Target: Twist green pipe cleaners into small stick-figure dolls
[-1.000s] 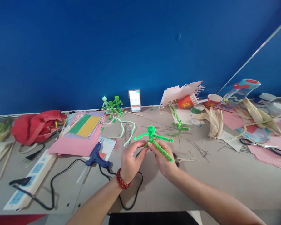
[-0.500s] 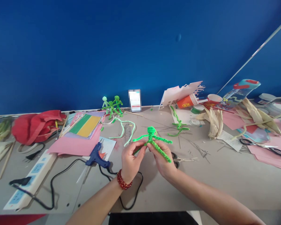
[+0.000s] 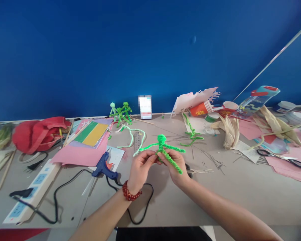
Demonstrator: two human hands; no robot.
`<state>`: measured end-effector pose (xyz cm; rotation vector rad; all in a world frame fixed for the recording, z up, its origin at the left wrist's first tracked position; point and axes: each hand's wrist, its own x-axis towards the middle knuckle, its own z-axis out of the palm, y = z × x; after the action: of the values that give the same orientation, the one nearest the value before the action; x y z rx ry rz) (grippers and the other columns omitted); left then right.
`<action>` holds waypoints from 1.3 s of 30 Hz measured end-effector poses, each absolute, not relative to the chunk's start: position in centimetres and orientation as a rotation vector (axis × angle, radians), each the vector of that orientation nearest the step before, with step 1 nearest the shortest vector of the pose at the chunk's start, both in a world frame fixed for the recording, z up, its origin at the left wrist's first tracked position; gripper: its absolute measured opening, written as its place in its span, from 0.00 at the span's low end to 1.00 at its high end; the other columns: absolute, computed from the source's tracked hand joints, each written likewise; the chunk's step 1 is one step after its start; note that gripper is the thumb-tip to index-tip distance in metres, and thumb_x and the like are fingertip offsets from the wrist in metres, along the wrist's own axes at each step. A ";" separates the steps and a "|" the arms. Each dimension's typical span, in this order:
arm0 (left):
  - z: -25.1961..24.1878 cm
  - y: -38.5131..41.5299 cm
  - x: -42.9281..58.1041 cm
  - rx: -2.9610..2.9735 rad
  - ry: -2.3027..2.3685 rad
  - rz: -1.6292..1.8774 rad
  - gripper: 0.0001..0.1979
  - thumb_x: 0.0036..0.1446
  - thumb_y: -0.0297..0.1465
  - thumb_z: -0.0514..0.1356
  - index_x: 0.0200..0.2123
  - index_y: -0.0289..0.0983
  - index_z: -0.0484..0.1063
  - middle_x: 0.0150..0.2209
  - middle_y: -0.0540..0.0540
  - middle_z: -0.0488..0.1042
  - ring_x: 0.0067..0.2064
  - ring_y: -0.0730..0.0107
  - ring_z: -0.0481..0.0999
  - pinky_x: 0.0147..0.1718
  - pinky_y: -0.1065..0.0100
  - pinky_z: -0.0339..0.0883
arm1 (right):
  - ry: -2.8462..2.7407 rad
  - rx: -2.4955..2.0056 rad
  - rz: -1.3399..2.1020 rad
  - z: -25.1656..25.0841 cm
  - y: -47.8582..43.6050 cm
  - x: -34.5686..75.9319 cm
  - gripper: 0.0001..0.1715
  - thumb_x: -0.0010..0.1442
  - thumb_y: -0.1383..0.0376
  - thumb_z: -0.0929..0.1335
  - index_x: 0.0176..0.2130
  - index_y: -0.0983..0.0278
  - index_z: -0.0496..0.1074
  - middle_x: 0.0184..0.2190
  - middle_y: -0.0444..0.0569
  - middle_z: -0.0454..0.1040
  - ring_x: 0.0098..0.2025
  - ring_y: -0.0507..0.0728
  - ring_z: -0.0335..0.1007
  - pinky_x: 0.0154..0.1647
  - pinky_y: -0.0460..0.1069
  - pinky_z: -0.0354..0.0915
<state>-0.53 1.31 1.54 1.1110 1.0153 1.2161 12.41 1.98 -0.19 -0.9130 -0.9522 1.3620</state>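
Observation:
A bright green pipe-cleaner figure [image 3: 162,144] with a round head and outstretched arms is held in front of me above the table. My left hand [image 3: 141,169] pinches it low on the body from the left, with a red bead bracelet [image 3: 129,191] on that wrist. My right hand [image 3: 177,165] grips the body from the right, and a long fuzzy leg [image 3: 172,162] runs down to the lower right. The fingers hide the figure's waist.
Behind my hands lie a pale green pipe cleaner [image 3: 132,139], a metal ruler [image 3: 137,142] and smaller green figures [image 3: 120,113]. A blue glue gun [image 3: 104,169] sits to the left, with black cords and a power strip [image 3: 32,189]. Scissors [image 3: 198,171] lie just right of my right hand.
My hands have come closer together and the figure has tilted slightly, its left-side arm dropping a little lower. The grip of both hands stays on it.

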 end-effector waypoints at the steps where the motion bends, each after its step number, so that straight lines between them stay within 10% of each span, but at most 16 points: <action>1: 1.6 1.3 -0.5 1.054 0.997 1.198 0.09 0.53 0.36 0.64 0.30 0.35 0.75 0.26 0.47 0.77 0.30 0.68 0.77 0.36 0.64 0.73 | -0.951 -0.900 1.361 -0.2 2.0 12.4 0.15 0.49 0.56 0.76 0.21 0.61 0.73 0.19 0.42 0.67 0.23 0.52 0.60 0.25 0.48 0.56; 39: 1.7 2.2 -1.8 0.754 0.805 0.923 0.12 0.51 0.36 0.67 0.27 0.34 0.70 0.21 0.53 0.68 0.22 0.80 0.67 0.25 0.75 0.58 | -0.995 -0.744 1.588 -2.9 3.6 12.8 0.15 0.50 0.57 0.75 0.25 0.63 0.72 0.16 0.39 0.63 0.18 0.48 0.57 0.18 0.44 0.58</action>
<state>-1.76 2.20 1.67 0.7540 0.8053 0.9228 12.84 3.58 -2.90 -0.7436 -0.9952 1.5880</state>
